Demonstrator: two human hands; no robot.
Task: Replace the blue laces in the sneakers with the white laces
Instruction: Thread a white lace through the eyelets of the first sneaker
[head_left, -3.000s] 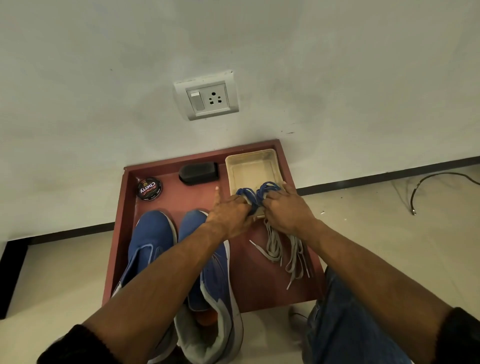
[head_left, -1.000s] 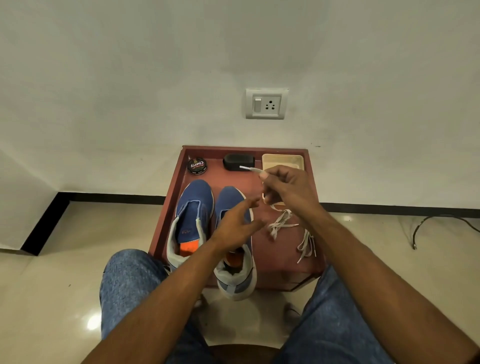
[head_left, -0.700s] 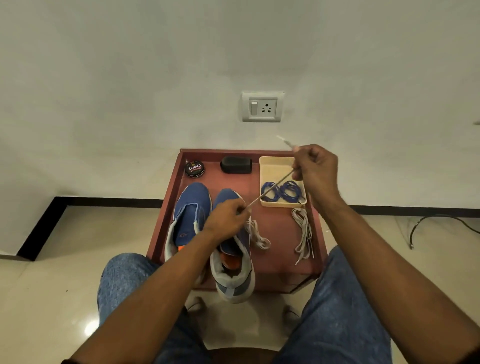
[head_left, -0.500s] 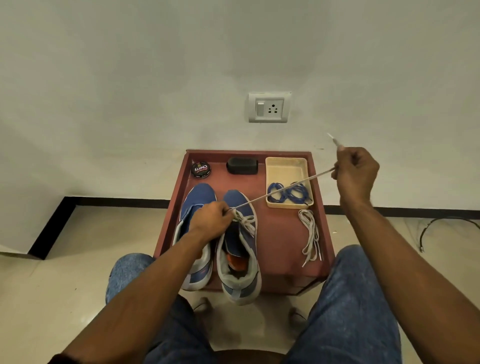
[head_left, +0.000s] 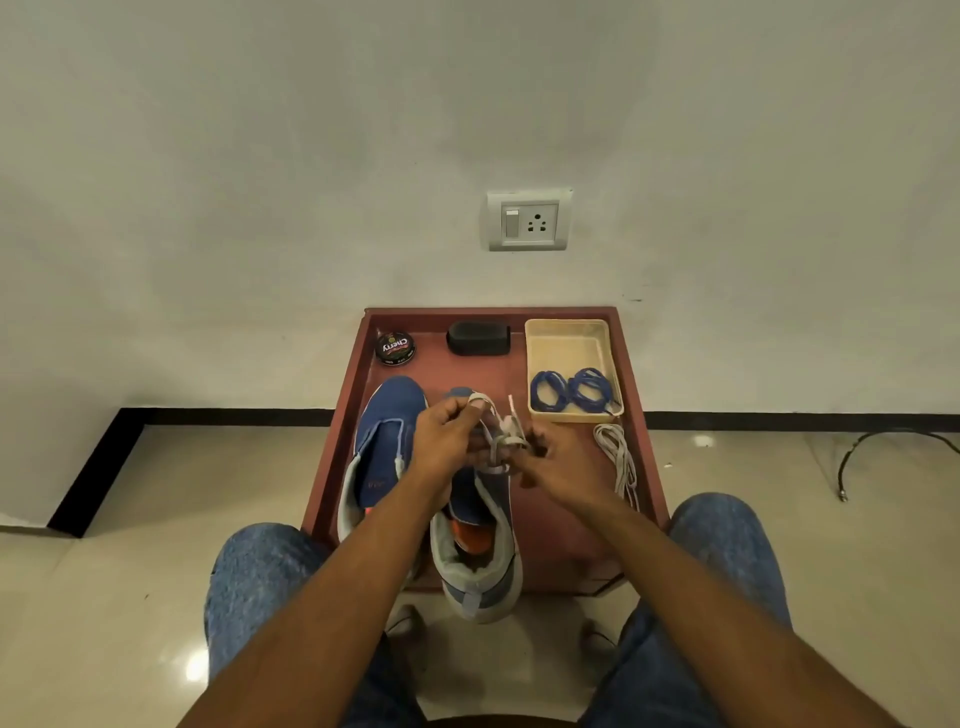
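Both hands, left hand (head_left: 445, 441) and right hand (head_left: 558, 460), pinch one white lace (head_left: 498, 434) above the sneaker (head_left: 480, 540).

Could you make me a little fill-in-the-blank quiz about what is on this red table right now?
1. The coiled blue laces lie in the beige ____.
2. Both hands hold a ____ lace above the right sneaker.
3. The round polish tin sits to the ____ of the black case.
4. The spare white lace lies on the table, ____ of the sneakers.

Missing words: tray; white; left; right
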